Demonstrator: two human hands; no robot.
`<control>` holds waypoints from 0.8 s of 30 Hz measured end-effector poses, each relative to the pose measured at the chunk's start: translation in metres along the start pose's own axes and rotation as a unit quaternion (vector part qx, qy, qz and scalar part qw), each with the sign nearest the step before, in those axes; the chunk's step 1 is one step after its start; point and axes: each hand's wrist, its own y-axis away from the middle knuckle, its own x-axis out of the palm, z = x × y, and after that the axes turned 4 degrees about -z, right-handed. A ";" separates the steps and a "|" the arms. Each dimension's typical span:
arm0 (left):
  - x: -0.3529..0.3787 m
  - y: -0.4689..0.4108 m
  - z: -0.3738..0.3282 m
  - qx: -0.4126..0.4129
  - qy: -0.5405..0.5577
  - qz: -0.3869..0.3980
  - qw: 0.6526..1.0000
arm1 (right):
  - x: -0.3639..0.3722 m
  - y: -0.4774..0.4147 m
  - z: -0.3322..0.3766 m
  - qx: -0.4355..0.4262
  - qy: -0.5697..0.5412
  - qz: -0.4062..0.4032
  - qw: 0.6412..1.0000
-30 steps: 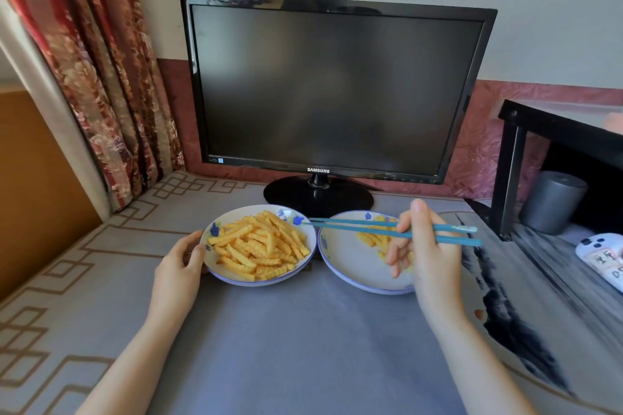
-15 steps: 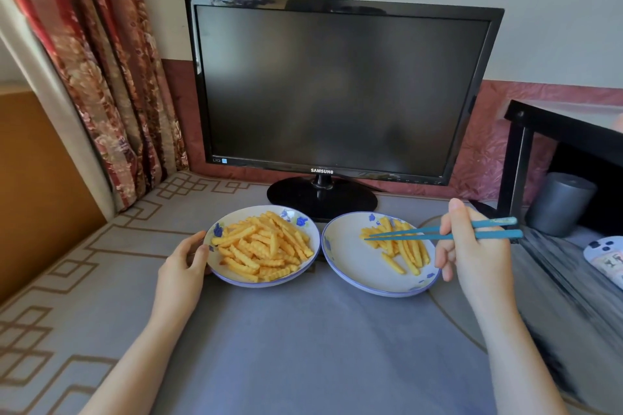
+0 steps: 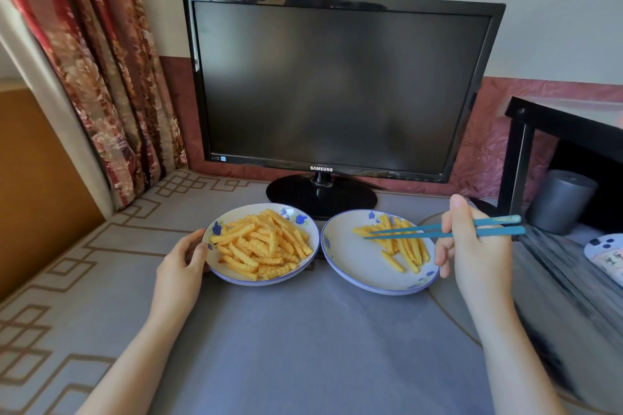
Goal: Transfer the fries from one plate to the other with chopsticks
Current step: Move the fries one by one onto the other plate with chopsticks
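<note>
Two white plates with blue flowers sit side by side on the grey cloth. The left plate [image 3: 215,271] carries a big heap of crinkle fries [image 3: 261,244]. The right plate [image 3: 350,268] has a small cluster of fries [image 3: 404,249] on its far right side. My left hand [image 3: 180,264] holds the left plate's rim. My right hand [image 3: 472,246] grips teal chopsticks [image 3: 411,232] beside the right plate; their tips hover over its fries, slightly apart, with no fry between them.
A black monitor [image 3: 337,84] on a round stand [image 3: 320,194] rises just behind the plates. A black shelf frame [image 3: 519,158] and a grey cylinder [image 3: 559,200] stand at the right, with a white controller [image 3: 606,251] near the edge. Patterned curtains [image 3: 101,61] hang at left.
My right hand has drawn back to the right with the chopsticks, from the left plate's edge to above the right plate's fries. The left hand has stayed on its plate.
</note>
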 end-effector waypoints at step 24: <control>0.000 0.002 -0.003 0.009 0.007 -0.004 1.000 | 0.051 0.062 0.014 0.003 -0.134 0.179 0.975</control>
